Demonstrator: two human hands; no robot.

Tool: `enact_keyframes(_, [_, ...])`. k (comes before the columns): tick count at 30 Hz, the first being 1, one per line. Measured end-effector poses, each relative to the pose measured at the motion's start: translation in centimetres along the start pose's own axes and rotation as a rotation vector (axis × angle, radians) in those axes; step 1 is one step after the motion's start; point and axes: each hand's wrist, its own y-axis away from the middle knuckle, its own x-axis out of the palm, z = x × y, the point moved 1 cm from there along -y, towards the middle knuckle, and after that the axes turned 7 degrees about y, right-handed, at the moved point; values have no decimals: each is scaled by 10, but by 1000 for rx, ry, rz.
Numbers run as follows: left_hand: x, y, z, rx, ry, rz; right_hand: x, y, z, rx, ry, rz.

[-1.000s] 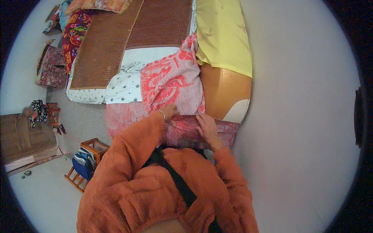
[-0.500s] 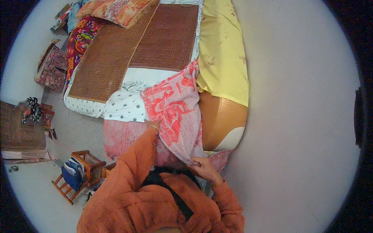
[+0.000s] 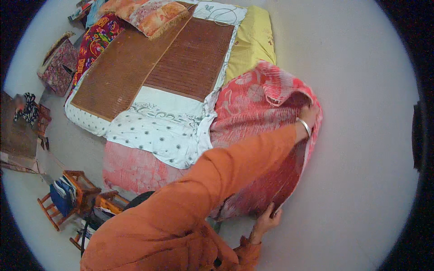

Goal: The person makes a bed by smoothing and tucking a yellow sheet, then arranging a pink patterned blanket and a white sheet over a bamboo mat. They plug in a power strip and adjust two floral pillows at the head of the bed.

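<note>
A red and white patterned blanket (image 3: 257, 122) is raised over the near right corner of the bed. My left hand (image 3: 308, 115), with a silver bangle at the wrist, is closed on its far right edge, the arm stretched across my front. Lower down, my right hand (image 3: 267, 221) has its fingers closed at the blanket's near edge. Between the two hands the blanket hangs in a loose curve, its darker inner side showing. A white sheet (image 3: 158, 140) with dark floral prints lies left of the blanket. More red and white cloth (image 3: 135, 167) covers the bed's near end.
Brown mats (image 3: 190, 58) and a fringed orange pillow (image 3: 158, 18) lie on the bed. Yellow cloth (image 3: 260, 34) covers its far right side. Wooden chairs (image 3: 81, 189), one holding books, stand at lower left. A person (image 3: 29, 108) in patterned clothing is at far left.
My left hand has gone from the bed's near middle to the blanket's right edge. The blanket has been lifted and swung right, hiding the brown leather-like bed side. The view has shifted slightly.
</note>
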Motion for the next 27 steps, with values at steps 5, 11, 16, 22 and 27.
enact_keyframes(5, [-8, -31, 49, -51, 227, 86, 1, 6, -21, -146, 149, -75])
enact_keyframes(11, [-14, -29, 53, -120, 520, 330, 18, 17, 18, -537, 355, -64])
enact_keyframes(16, [-36, -49, 66, -129, 459, 456, 41, -27, 93, -745, 18, -95])
enact_keyframes(22, [-58, -3, 68, -848, 1309, 732, 111, -182, 213, -932, 308, -77])
enact_keyframes(27, [-70, -12, 67, -538, 623, 903, 225, -286, 194, -987, 869, 58])
